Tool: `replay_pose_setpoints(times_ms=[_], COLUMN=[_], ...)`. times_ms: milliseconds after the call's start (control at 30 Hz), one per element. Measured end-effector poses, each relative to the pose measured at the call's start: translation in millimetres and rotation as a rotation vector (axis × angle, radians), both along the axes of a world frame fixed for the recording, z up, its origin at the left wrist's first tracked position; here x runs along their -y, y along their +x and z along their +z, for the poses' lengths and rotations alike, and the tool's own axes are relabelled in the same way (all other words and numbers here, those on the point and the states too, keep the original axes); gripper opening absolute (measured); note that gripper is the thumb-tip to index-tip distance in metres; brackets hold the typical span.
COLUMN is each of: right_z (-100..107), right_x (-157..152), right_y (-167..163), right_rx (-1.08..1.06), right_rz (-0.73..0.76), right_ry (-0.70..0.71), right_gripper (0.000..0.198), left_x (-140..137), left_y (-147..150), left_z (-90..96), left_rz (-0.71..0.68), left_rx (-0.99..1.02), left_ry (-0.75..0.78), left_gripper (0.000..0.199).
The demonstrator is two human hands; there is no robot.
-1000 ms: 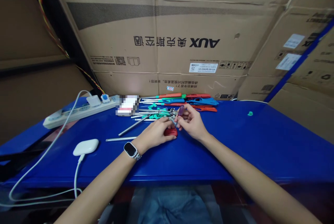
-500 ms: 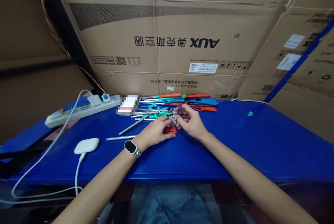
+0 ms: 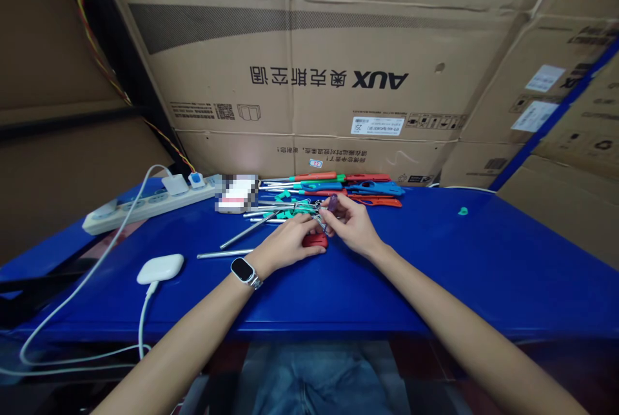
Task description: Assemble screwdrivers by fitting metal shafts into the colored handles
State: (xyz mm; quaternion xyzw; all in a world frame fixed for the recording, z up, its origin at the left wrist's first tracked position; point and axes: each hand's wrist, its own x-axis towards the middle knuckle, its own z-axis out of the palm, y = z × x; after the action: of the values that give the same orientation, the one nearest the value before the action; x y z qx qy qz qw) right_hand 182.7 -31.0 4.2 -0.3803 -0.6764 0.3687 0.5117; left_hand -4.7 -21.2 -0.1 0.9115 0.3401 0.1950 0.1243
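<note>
My left hand [image 3: 289, 239] rests on the table, its thumb and fingers closed around a red lighter handle [image 3: 315, 240]. Just beyond it, my right hand [image 3: 356, 227] pinches a small purple see-through part [image 3: 333, 203], tilted upright. Thin metal bits and wires show between the fingertips, too small to tell apart. Beside the left hand lie several metal tubes [image 3: 249, 230] and turquoise plastic pieces [image 3: 285, 196]. One tube [image 3: 225, 254] runs partly behind the left hand. Behind the hands are several long-necked lighters, including a blue one [image 3: 374, 188] and an orange-red one [image 3: 372, 201].
A phone-like device [image 3: 236, 194], blurred out, lies by a white power strip [image 3: 145, 204]. A white earbud case [image 3: 161, 269] with a cable is at left. One turquoise piece [image 3: 463, 211] lies at right on the blue table [image 3: 488, 267]. A cardboard wall [image 3: 217, 86] stands behind.
The purple part has turned slightly in my right fingers, and the right fingertips have shifted a little. My left hand stays on the red lighter handle.
</note>
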Motion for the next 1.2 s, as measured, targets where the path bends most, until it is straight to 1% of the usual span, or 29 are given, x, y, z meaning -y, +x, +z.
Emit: replay_pose_setpoints(times_ms=[100,200,300,433,500,600,700,767,867,900,933,1000,1067,1133,1200], right_z=[-1,-2,-1,3,6,9,9,7,5,4,4,3,2,1,0], right_x=[-2,-5,-7,-8,-7,-5,-3,-4,-5,-5,-5,-5,-5,-4,-3], right_y=[-2,-4,-4,1,3,6,8,9,9,9,9,10,11,12,13], right_rx=[-0.046,-0.145,-0.187,-0.160,-0.137,-0.072,-0.024,0.008,0.054,0.066,0.075,0.085,0.083,0.078,0.078], right_rz=[0.020,0.005,-0.005,0.048,0.087,0.143,0.162,0.167,0.164,0.162,0.161,0.159,0.153,0.148,0.143], right_ry=[-0.041,-0.075,-0.115,-0.157,-0.162,-0.142,-0.095,-0.064,-0.024,-0.013,-0.007,-0.003,-0.008,-0.018,-0.019], right_gripper=[0.032,0.039,0.045,0.048,0.046,0.040,0.038,0.036,0.036,0.035,0.035,0.034,0.032,0.032,0.033], left_x=[0,0,-1,-2,-2,-2,-1,0,-1,-2,-4,-9,-15,-22,-26], left_y=[0,-1,-1,-1,-1,-1,-2,-2,-1,1,3,8,14,20,24], left_z=[-0.3,-0.9,-1.7,-2.7,-3.6,-5.7,-5.1,-0.1,17.6,25.6,33.9,49.3,59.7,63.8,62.8], left_rz=[-0.011,-0.015,-0.010,-0.010,-0.008,0.002,0.007,0.003,0.020,0.029,0.020,-0.041,-0.106,-0.143,-0.135], left_rx=[0.012,0.015,0.013,0.022,0.025,0.019,0.027,0.101,0.388,0.495,0.561,0.608,0.597,0.626,0.683], left_ry=[-0.005,-0.011,-0.013,-0.021,-0.017,-0.007,-0.003,0.004,0.013,-0.001,-0.048,-0.135,-0.200,-0.261,-0.315], left_gripper=[0.028,0.028,0.031,0.034,0.035,0.036,0.037,0.037,0.034,0.033,0.034,0.032,0.028,0.024,0.023])
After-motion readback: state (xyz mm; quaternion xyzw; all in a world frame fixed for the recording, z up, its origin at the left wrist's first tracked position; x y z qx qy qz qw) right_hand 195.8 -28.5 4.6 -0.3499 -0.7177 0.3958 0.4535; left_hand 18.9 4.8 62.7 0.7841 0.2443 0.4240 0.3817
